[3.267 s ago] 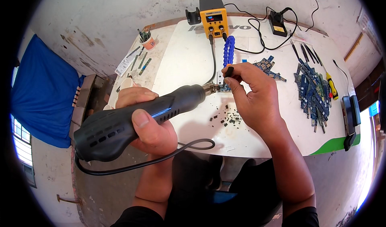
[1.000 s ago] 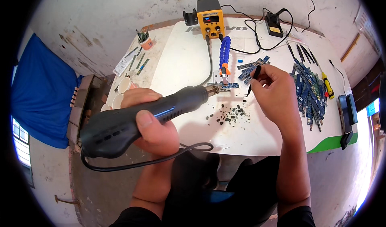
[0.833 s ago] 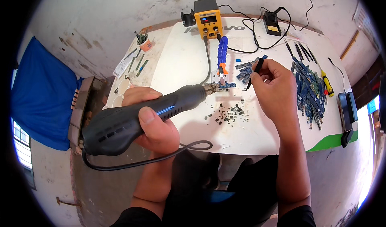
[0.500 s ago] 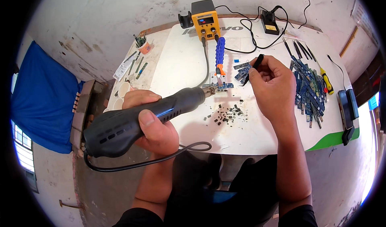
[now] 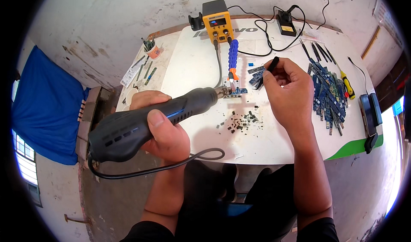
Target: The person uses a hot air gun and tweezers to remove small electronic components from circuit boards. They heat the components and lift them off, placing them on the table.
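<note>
My left hand (image 5: 162, 135) is wrapped round a black hot-air gun (image 5: 128, 130), whose metal nozzle (image 5: 221, 92) is at a blue circuit board (image 5: 240, 91) held in a metal fixture. Above the board is a blue flexible arm (image 5: 233, 53) with an orange tip. My right hand (image 5: 286, 90) pinches black tweezers (image 5: 269, 67), their tips pointing down beside a small pile of boards (image 5: 255, 75), right of the fixture. Scattered small dark chips (image 5: 239, 122) lie in front of the fixture.
The white table (image 5: 180, 58) carries a yellow control station (image 5: 217, 25), an iron stand (image 5: 286, 23), a heap of long boards (image 5: 329, 100), more tools, a yellow screwdriver (image 5: 347, 85), a phone (image 5: 369, 113) and paper cups (image 5: 152, 49). A blue cloth (image 5: 47, 109) hangs left.
My right hand has moved rightward from over the board to beside the small pile, tweezers still held. The hot-air gun has shifted only slightly, its nozzle remaining at the board.
</note>
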A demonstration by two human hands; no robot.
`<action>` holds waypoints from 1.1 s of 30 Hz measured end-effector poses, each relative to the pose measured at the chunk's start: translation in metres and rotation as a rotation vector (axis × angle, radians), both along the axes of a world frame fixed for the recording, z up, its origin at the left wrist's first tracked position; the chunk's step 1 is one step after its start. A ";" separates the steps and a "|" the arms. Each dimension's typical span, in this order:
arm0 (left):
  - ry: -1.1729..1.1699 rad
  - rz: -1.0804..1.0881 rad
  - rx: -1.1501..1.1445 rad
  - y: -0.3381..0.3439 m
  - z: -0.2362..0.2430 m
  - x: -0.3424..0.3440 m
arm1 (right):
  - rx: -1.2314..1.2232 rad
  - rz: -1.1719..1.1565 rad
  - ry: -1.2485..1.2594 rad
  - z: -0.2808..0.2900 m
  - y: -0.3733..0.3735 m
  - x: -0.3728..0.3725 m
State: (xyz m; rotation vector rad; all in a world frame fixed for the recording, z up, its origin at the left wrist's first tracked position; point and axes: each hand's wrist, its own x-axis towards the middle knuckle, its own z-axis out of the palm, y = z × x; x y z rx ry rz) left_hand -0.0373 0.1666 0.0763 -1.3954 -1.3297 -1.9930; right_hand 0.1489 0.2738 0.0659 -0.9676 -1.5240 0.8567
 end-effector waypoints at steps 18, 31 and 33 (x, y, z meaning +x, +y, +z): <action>-0.034 -0.020 0.045 -0.006 0.002 -0.002 | 0.044 -0.010 0.013 0.000 0.000 -0.002; 0.003 0.001 0.009 -0.010 -0.002 -0.010 | 0.214 0.250 -0.003 -0.009 -0.008 -0.012; -0.015 -0.008 0.025 -0.009 -0.001 -0.008 | 0.194 0.272 -0.002 -0.010 -0.008 -0.015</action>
